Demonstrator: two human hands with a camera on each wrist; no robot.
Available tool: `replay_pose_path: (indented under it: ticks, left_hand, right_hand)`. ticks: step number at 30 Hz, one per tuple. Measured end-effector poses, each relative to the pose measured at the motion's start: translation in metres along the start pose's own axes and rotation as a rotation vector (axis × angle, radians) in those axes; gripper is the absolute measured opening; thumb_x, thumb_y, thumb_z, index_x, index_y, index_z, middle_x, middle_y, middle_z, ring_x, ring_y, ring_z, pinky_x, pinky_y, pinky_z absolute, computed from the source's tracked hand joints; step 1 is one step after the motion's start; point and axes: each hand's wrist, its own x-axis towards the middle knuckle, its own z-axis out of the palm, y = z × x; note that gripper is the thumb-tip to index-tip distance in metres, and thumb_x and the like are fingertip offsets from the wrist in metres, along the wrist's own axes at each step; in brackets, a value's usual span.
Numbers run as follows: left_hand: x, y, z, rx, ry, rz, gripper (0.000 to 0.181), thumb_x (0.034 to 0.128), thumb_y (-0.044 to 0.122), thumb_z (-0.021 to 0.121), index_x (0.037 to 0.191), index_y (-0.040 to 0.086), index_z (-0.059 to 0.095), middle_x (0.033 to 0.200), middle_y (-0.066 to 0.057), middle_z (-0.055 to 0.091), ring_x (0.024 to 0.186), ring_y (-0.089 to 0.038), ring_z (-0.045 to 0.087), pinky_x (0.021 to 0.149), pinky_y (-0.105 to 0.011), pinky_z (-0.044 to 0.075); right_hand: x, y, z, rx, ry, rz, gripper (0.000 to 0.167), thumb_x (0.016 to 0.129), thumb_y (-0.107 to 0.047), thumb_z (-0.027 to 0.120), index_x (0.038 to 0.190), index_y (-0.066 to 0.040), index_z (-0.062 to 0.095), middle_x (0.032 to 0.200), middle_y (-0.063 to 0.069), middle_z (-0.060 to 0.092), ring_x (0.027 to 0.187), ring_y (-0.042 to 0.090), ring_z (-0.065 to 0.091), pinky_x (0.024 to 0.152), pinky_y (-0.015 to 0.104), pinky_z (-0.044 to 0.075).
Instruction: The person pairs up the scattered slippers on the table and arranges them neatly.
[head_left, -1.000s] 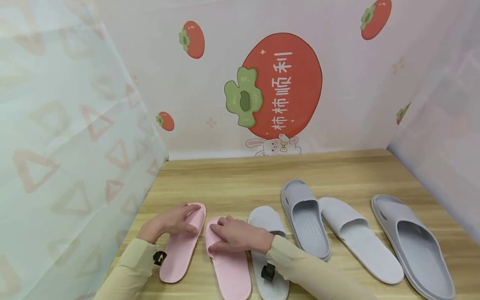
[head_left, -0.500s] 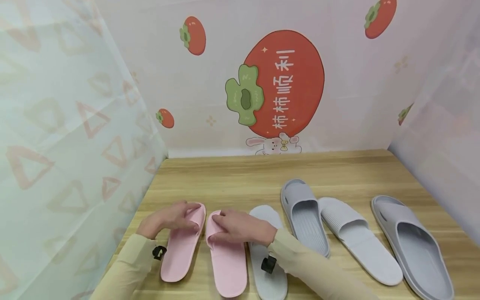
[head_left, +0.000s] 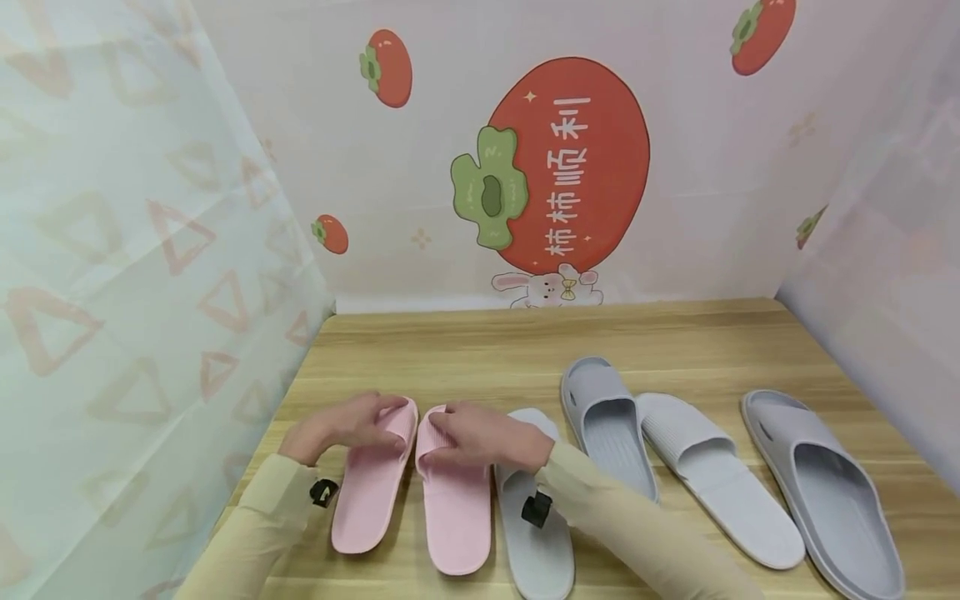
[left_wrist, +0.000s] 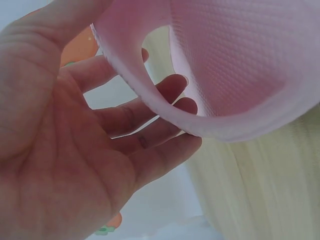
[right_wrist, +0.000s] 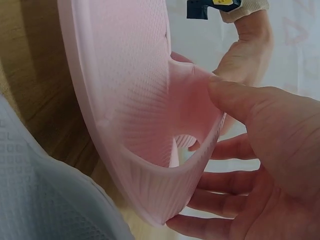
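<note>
Two pink slippers lie side by side on the wooden surface, toes pointing away. My left hand [head_left: 347, 423] grips the strap of the left pink slipper [head_left: 365, 500], thumb and fingers around its edge; the left wrist view shows the fingertips at the toe opening of the pink strap [left_wrist: 240, 60]. With my right hand [head_left: 483, 435] I hold the strap of the right pink slipper [head_left: 457, 517]. In the right wrist view the thumb lies on one side of this strap [right_wrist: 160, 187] and the fingers on the other.
Right of the pink pair, a light grey slipper [head_left: 538, 542] lies partly under my right forearm. Farther right are a grey slide [head_left: 615, 442], a pale grey slipper [head_left: 738, 500] and a larger grey slide [head_left: 840, 500]. Patterned cloth walls [head_left: 697, 208] enclose the wooden surface [head_left: 450, 350].
The right pink slipper has moved away from me and turned straighter, with my right hand on it. The left one has shifted slightly right and away, and the two toes are closer together.
</note>
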Motion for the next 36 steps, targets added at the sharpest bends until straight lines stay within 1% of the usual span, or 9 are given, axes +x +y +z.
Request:
replay_pose_path:
  ticks: [6, 8, 14, 21, 26, 30, 36]
  left_hand:
    - [0.003, 0.000, -0.007, 0.005, -0.007, 0.037, 0.078, 0.0785, 0.044, 0.078, 0.140, 0.004, 0.051, 0.092, -0.007, 0.061, 0.081, -0.015, 0.055, 0.072, -0.030, 0.048]
    - [0.005, 0.001, -0.010, 0.013, -0.007, 0.045, 0.078, 0.0786, 0.044, 0.078, 0.140, 0.004, 0.051, 0.090, -0.006, 0.061, 0.079, -0.014, 0.054, 0.071, -0.029, 0.047]
    - [0.008, 0.006, -0.016, 0.021, -0.015, 0.024, 0.078, 0.0782, 0.045, 0.078, 0.141, 0.008, 0.051, 0.100, -0.010, 0.061, 0.086, -0.017, 0.054, 0.076, -0.034, 0.047]
    - [0.015, 0.011, -0.018, 0.019, -0.026, 0.069, 0.075, 0.0800, 0.042, 0.077, 0.140, 0.005, 0.051, 0.105, -0.011, 0.066, 0.090, -0.017, 0.059, 0.081, -0.036, 0.050]
    - [0.018, 0.015, -0.021, 0.042, -0.018, 0.043, 0.078, 0.0796, 0.045, 0.076, 0.142, 0.007, 0.049, 0.109, -0.013, 0.063, 0.093, -0.019, 0.057, 0.083, -0.038, 0.049]
    - [0.019, 0.019, -0.022, 0.042, -0.020, 0.031, 0.079, 0.0795, 0.045, 0.077, 0.143, 0.006, 0.049, 0.114, -0.015, 0.063, 0.097, -0.020, 0.058, 0.086, -0.040, 0.049]
    - [0.022, 0.022, -0.023, 0.060, 0.001, 0.036, 0.078, 0.0805, 0.045, 0.076, 0.143, 0.007, 0.048, 0.117, -0.017, 0.062, 0.096, -0.021, 0.057, 0.084, -0.040, 0.050]
  right_hand:
    - [0.004, 0.003, -0.004, 0.021, -0.013, 0.001, 0.040, 0.091, -0.058, 0.058, 0.091, -0.019, 0.053, 0.076, -0.003, 0.046, 0.069, 0.011, 0.045, 0.059, 0.023, 0.038]
    - [0.005, 0.005, -0.006, 0.024, -0.009, 0.005, 0.040, 0.091, -0.058, 0.059, 0.092, -0.019, 0.053, 0.076, -0.003, 0.046, 0.069, 0.011, 0.046, 0.060, 0.023, 0.039]
    - [0.009, 0.008, -0.010, 0.021, 0.005, 0.016, 0.040, 0.090, -0.057, 0.060, 0.094, -0.018, 0.055, 0.075, -0.003, 0.047, 0.068, 0.011, 0.046, 0.058, 0.023, 0.038]
    - [0.011, 0.012, -0.014, 0.028, -0.004, 0.058, 0.039, 0.091, -0.055, 0.061, 0.095, -0.017, 0.056, 0.078, -0.002, 0.048, 0.068, 0.011, 0.047, 0.057, 0.023, 0.038]
    - [0.011, 0.016, -0.021, 0.017, -0.007, 0.095, 0.041, 0.090, -0.056, 0.062, 0.099, -0.017, 0.058, 0.080, -0.001, 0.050, 0.069, 0.012, 0.048, 0.059, 0.025, 0.040]
    - [0.011, 0.018, -0.023, 0.011, -0.010, 0.100, 0.040, 0.090, -0.056, 0.062, 0.098, -0.017, 0.058, 0.080, -0.001, 0.050, 0.068, 0.012, 0.048, 0.058, 0.024, 0.040]
    - [0.014, 0.025, -0.027, 0.010, -0.001, 0.108, 0.040, 0.090, -0.054, 0.063, 0.100, -0.016, 0.060, 0.078, 0.000, 0.051, 0.070, 0.012, 0.048, 0.060, 0.025, 0.039]
